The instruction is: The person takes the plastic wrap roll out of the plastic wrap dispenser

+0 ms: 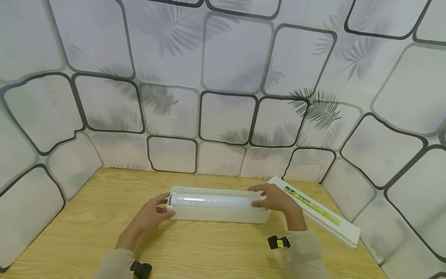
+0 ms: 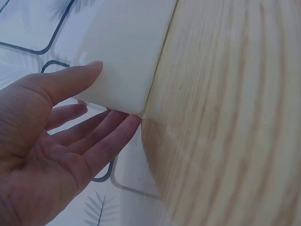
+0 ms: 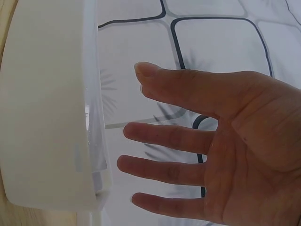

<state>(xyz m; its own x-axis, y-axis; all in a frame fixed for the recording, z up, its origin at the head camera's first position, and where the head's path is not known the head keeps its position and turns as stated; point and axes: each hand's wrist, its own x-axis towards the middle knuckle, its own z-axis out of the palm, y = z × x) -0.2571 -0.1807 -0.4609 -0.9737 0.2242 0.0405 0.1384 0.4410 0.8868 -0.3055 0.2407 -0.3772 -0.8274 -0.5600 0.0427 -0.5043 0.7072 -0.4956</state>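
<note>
A long white cling film dispenser box (image 1: 219,215) sits on the table with its top uncovered. Inside lies a shiny roll of clear film (image 1: 212,201). At the box's left end is my left hand (image 1: 152,212), its thumb against the near wall and its fingers at the end face, holding that end. The left wrist view shows the fingertips (image 2: 134,121) right at the lower corner of the box. Over the box's right end my right hand (image 1: 277,199) has its fingers spread, with nothing held. In the right wrist view these fingers (image 3: 164,170) stand apart from the box wall.
A long white lid (image 1: 313,211) with a yellow-green label lies slantwise on the wooden table (image 1: 195,252), right of the box and partly behind my right hand. Patterned wall covering (image 1: 226,116) encloses the table at the back and both sides.
</note>
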